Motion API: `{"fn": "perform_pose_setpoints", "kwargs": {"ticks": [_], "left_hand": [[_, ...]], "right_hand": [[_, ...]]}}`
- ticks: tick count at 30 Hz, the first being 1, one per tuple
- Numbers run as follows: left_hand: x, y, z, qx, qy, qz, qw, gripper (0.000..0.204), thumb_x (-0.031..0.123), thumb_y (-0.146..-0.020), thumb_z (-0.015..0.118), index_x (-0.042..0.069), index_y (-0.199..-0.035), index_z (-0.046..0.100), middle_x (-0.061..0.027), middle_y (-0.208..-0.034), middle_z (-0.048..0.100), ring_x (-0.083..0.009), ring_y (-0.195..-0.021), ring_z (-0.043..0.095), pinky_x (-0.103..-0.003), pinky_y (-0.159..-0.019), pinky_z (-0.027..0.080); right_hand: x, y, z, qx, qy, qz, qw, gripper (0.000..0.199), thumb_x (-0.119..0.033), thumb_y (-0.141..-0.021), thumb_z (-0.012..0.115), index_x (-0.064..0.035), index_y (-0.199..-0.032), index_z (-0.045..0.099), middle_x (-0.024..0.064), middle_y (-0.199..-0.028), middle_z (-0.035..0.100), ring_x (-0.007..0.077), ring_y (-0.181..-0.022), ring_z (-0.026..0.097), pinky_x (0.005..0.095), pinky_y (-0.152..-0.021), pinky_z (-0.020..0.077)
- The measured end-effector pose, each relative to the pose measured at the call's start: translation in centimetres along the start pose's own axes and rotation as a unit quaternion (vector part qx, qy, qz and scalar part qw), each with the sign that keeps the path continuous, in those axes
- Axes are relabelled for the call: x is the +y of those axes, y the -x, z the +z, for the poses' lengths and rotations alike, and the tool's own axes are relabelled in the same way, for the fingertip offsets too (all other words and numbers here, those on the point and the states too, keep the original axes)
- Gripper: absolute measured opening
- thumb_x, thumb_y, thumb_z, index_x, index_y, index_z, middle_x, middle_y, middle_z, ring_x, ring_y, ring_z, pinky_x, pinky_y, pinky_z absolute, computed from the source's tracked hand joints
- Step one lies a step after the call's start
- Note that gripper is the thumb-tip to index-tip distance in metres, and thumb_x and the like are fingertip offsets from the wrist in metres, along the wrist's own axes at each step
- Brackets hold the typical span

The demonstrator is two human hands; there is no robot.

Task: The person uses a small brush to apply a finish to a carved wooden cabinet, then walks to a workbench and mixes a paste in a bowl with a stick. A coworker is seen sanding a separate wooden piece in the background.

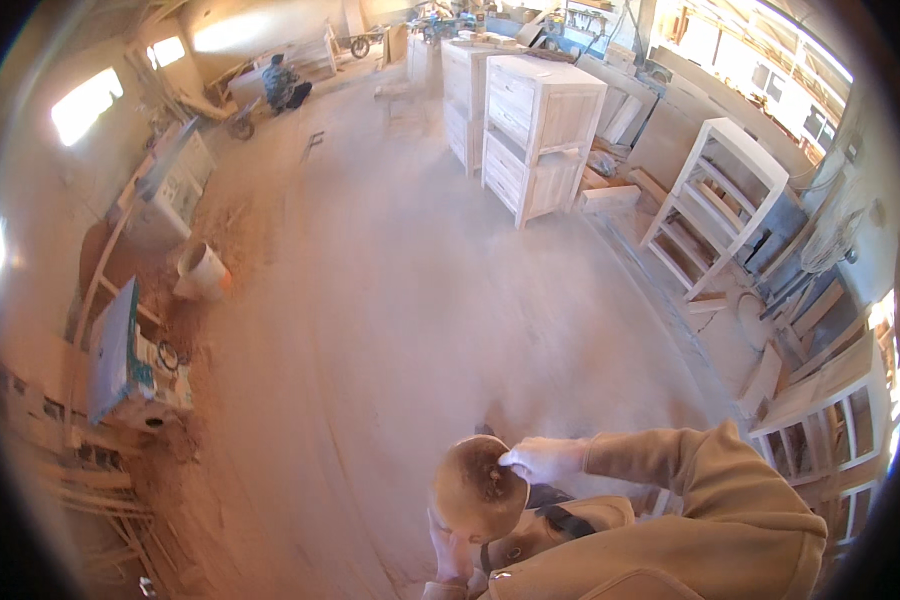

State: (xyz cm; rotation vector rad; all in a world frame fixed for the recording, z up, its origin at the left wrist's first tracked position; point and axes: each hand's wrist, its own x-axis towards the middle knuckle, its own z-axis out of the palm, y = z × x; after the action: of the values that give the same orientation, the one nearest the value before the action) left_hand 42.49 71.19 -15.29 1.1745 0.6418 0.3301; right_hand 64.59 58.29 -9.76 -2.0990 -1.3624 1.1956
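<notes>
A round brown disc (478, 490) with a dark, worn patch near its middle is held up in front of my body; it looks like a sanding disc, though I cannot be sure. My left hand (452, 552) grips it from below at its lower left edge. On the upper right side, my right hand (542, 460) pinches its rim, fingers pressed together. Below the disc, a dark strap or tool part (565, 520) shows against my brown jacket, partly covered by my arm.
Two pale wooden cabinets (542, 115) stand ahead, with an open wooden shelf frame (715, 205) to their right. Along the left wall are a white bucket (202, 272) and a dusty machine (135, 360). Another person (282, 85) crouches far back left. Dust covers the floor (370, 330).
</notes>
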Motion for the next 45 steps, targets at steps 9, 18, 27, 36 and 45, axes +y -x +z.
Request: {"fn": "perform_pose_setpoints", "kwargs": {"ticks": [9, 18, 27, 36, 45], "left_hand": [[0.5, -18.8, 3.3, -0.12, -0.139, -0.071, 0.98, 0.033, 0.006, -0.078, 0.065, 0.001, -0.111, 0.06, -0.0124, -0.109, 0.065, -0.0278, -0.106, 0.062, -0.041, -0.085, 0.054], [3.4, -32.4, 8.4, -0.26, -0.454, 0.046, 0.851, 0.034, 0.012, -0.085, 0.061, 0.001, -0.117, 0.059, -0.0157, -0.115, 0.063, -0.0297, -0.103, 0.064, -0.044, -0.086, 0.055], [0.3, -50.3, 13.1, -0.045, 0.223, -0.353, 0.908, 0.033, 0.013, -0.087, 0.06, 0.002, -0.117, 0.055, -0.0173, -0.116, 0.061, -0.0313, -0.108, 0.061, -0.048, -0.092, 0.052], [2.8, -68.2, 17.9, -0.102, 0.041, -0.177, 0.978, 0.043, -0.007, -0.075, 0.072, 0.002, -0.112, 0.053, -0.0125, -0.109, 0.062, -0.0252, -0.103, 0.063, -0.041, -0.085, 0.055], [7.8, -81.0, 21.1, -0.115, -0.014, -0.101, 0.988, 0.028, -0.002, -0.077, 0.067, 0.003, -0.103, 0.059, -0.0106, -0.1, 0.064, -0.0238, -0.094, 0.064, -0.039, -0.079, 0.054]], "right_hand": [[3.1, -4.5, -15.0, 0.1, 0.066, 0.02, 0.993, 0.022, -0.013, -0.089, 0.054, -0.0055, -0.108, 0.061, 0.0182, -0.111, 0.065, 0.0329, -0.09, 0.068, 0.0457, -0.074, 0.0546], [11.3, -11.3, -24.3, 0.11, 0.243, 0.032, 0.963, 0.021, -0.016, -0.085, 0.059, -0.0047, -0.103, 0.063, 0.0185, -0.096, 0.066, 0.0335, -0.089, 0.068, 0.0445, -0.07, 0.0556], [16.5, -18.6, -37.2, 0.13, 0.08, 0.127, 0.98, 0.04, -0.011, -0.08, 0.06, -0.0029, -0.119, 0.058, 0.0245, -0.113, 0.06, 0.0382, -0.089, 0.066, 0.0471, -0.073, 0.0545], [20.7, -30.0, -52.6, 0.074, 0.025, 0.244, 0.966, 0.061, -0.011, -0.08, 0.062, -0.0051, -0.138, 0.044, 0.032, -0.124, 0.05, 0.0432, -0.095, 0.064, 0.0471, -0.08, 0.0541], [23.6, -36.1, -63.0, 0.094, -0.04, 0.308, 0.946, 0.064, -0.008, -0.083, 0.058, -0.0074, -0.143, 0.035, 0.0291, -0.12, 0.05, 0.0428, -0.098, 0.062, 0.0471, -0.081, 0.0521]]}}
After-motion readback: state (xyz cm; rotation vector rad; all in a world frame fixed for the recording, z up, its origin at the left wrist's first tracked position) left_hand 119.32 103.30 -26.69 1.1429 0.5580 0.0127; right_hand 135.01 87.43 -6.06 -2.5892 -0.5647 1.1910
